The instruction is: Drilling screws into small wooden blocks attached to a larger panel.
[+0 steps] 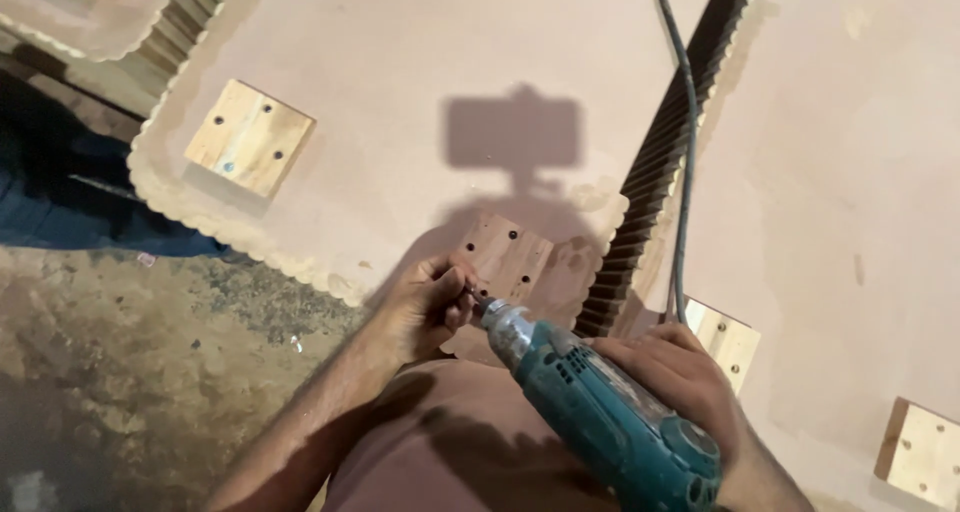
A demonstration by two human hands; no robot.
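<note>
The right hand is wrapped around the body of a teal electric drill, which points up and to the left. Its grey chuck meets the left hand, whose fingers are pinched together at the drill's tip on what appears to be a small bit or screw; the item is too small to identify. The tip sits just at the lower edge of a small square wooden block with dark holes, lying on a pale pink panel with a scalloped edge. The drill's grey-blue cord runs upward along a dark ribbed strip. Similar blocks lie at upper left and lower right.
</note>
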